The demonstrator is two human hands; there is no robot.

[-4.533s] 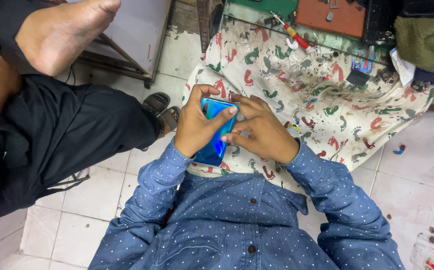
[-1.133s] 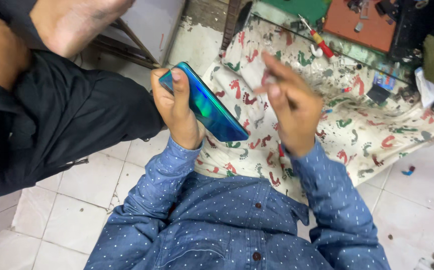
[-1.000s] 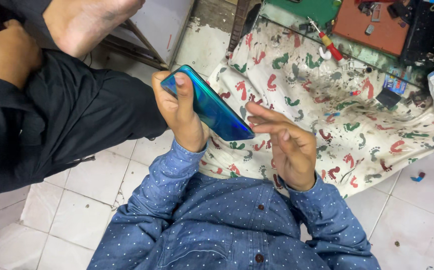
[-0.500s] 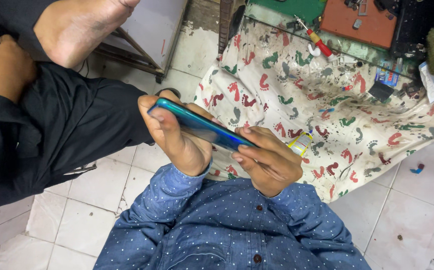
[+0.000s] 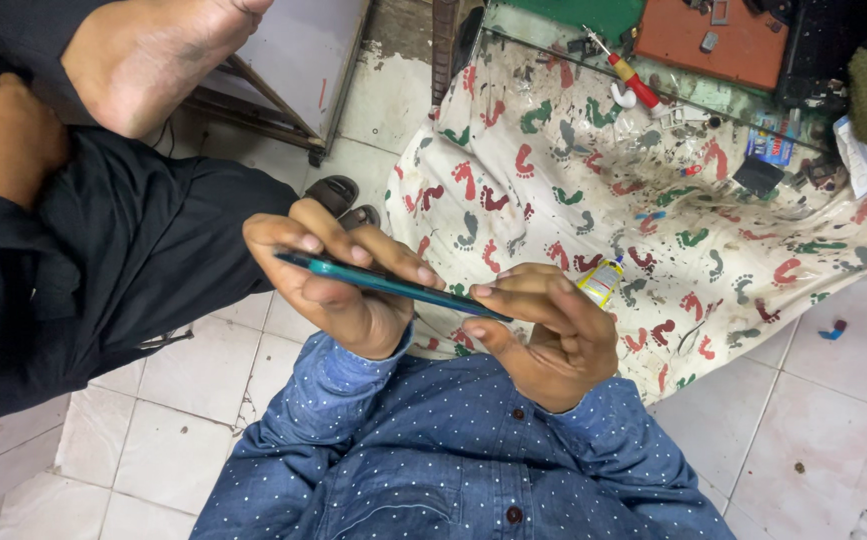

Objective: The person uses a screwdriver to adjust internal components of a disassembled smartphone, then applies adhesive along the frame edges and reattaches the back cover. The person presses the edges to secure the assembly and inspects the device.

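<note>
While the left hand (image 5: 338, 285) clamps a thin teal smartphone (image 5: 393, 286) edge-on to the camera, thumb underneath and fingers curled over the top, the right hand (image 5: 543, 330) closes on the phone's near end, fingertips pressed along its edge and thumb tucked below. Held nearly flat and seen from the side, the phone seems gripped this way so that its rim can be worked or inspected; which face is up cannot be told. Both hands hover above the lap of the blue dotted shirt (image 5: 453, 460), and the phone sits between them, over the near hem of a cloth printed with red and green footprints (image 5: 653, 200).

A small yellow-capped bottle (image 5: 601, 280) lies on the cloth just beyond the right hand's knuckles. Farther from the phone, at the cloth's far edge, rest a red-handled screwdriver (image 5: 631, 75), a small blue packet (image 5: 771, 145) and a dark square part (image 5: 756, 177); an orange-brown box (image 5: 718, 40) sits beyond those on a green surface. To the left of the phone, another person in black trousers (image 5: 103, 250) sits close, bare foot (image 5: 148, 55) raised and a hand (image 5: 3, 145) resting on the knee. A sandal (image 5: 338, 195) lies on the tiled floor (image 5: 203, 400) just behind the left hand. Nothing lies between the hands and the phone; the neighbour's leg crowds the left side.
</note>
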